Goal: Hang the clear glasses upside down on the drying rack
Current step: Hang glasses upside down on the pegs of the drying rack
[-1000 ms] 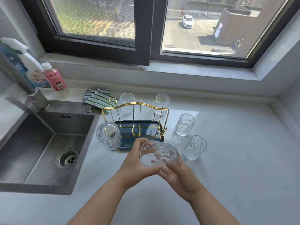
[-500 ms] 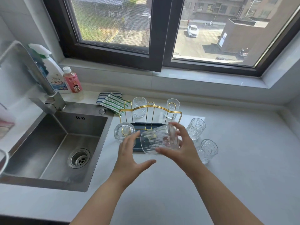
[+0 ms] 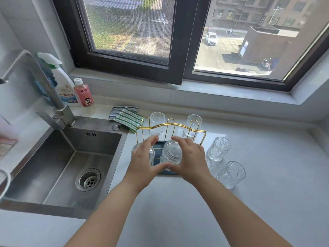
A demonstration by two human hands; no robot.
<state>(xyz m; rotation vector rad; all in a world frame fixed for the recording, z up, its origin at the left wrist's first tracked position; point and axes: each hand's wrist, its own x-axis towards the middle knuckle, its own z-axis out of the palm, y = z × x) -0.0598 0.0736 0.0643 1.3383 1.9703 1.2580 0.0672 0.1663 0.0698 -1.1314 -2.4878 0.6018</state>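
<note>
Over the rack (image 3: 170,124), both hands now cup the glass (image 3: 171,152), turned from sideways to bottom-up; right hand (image 3: 191,158) grasps it, left hand (image 3: 143,160) steadies, so hanging is nearly done.

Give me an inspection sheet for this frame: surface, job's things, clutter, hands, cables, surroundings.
Surface: pale counter, sink set in on the left.
Job's things: gold drying rack on a dark tray; inverted glass between both hands at the rack's front; another glass inverted at front left, two glasses at the back; two upright glasses on the counter to the right.
Clutter: striped cloths, spray bottle, pink bottle.
Hands: left hand and right hand cupped around the inverted glass; contact unclear.
Cables: nothing seen.
Surroundings: faucet, window above.
</note>
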